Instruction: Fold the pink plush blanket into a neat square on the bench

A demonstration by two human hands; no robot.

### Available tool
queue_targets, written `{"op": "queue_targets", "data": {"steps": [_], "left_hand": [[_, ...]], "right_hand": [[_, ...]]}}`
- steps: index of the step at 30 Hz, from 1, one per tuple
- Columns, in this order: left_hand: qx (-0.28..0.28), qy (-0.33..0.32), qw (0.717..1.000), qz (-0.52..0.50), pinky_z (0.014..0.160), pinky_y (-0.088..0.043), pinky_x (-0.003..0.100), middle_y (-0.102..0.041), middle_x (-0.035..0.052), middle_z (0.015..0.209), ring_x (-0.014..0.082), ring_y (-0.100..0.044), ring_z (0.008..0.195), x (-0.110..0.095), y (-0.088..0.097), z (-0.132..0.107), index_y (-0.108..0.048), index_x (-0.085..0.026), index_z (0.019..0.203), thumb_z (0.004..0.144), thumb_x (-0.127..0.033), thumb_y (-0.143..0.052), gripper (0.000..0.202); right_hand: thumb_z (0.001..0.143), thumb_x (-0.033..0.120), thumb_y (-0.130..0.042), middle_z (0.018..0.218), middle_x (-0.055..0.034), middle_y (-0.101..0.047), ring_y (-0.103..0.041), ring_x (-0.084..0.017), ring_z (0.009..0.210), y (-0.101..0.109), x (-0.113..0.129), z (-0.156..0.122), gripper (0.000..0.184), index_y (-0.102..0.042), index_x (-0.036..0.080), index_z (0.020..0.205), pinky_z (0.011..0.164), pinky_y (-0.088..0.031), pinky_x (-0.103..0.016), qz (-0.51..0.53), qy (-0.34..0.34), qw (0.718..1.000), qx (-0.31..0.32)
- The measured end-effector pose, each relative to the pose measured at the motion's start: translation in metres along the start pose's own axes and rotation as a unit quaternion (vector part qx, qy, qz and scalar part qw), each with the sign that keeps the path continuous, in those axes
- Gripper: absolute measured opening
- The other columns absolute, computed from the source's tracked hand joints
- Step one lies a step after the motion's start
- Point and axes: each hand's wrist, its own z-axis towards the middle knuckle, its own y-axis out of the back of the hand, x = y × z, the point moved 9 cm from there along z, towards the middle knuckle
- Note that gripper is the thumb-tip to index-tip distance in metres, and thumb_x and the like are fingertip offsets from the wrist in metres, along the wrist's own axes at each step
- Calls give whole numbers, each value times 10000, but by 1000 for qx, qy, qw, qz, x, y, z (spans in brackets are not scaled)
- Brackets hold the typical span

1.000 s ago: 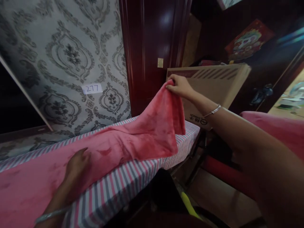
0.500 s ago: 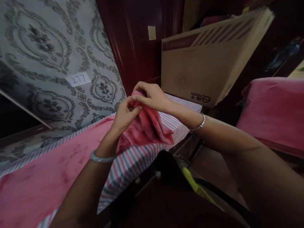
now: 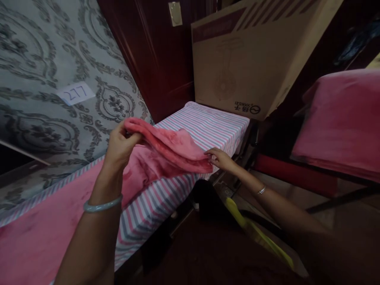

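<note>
Pink fleece blanket lies doubled over on a striped sheet, its raised fold running between the person's two hands. The left hand is closed around the blanket's folded edge, fingers curled and lifting that edge just above the bed, with a pale jade bangle on the wrist. The right hand reaches out low at the far corner of the fold, its fingers slightly curled and touching the fleece; whether they actually pinch it, I cannot tell. A silver bracelet circles that wrist. More pink fleece covers the near part of the bed, though I cannot tell whether it is the same piece. Beyond the sheet, a large cardboard box stands tilted at the bed's far end, printed with a faint outline of a pedestal fan; its walls hide whatever is inside. A dark red wooden door stands behind it, beside grey damask wallpaper bearing a paper label marked 277. To the right, a pink-covered cushion sits on a dark frame.
</note>
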Motion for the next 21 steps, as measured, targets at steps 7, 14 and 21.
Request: {"op": "queue_targets", "data": {"steps": [7,14,21], "left_hand": [[-21,13,999,-22,536,-591,236,-635,-48,683,110,-606,565,-3,1,5,-663,-191,802,559,-238,-715,253],[-61,31,997,-30,564,-639,309,-656,-48,660,142,-650,545,3,0,2,-657,-190,801,565,-242,-696,245],[-53,1,998,-35,619,-658,332,-638,-64,656,112,-620,506,-8,-5,4,-653,-190,811,566,-220,-679,248]], "right_hand": [[962,350,-490,657,6,-644,-632,-172,554,36,0,-12,233,-648,208,1057,608,-532,-292,75,-107,980,-153],[914,272,-530,1194,-120,-660,-645,-272,1101,0,39,-70,389,-594,232,1295,940,-556,-451,-11,35,988,-152],[827,420,-712,1310,-154,-546,-561,-329,1206,-27,37,-80,707,-467,220,1460,1002,-529,-515,-58,-19,976,-208]]}}
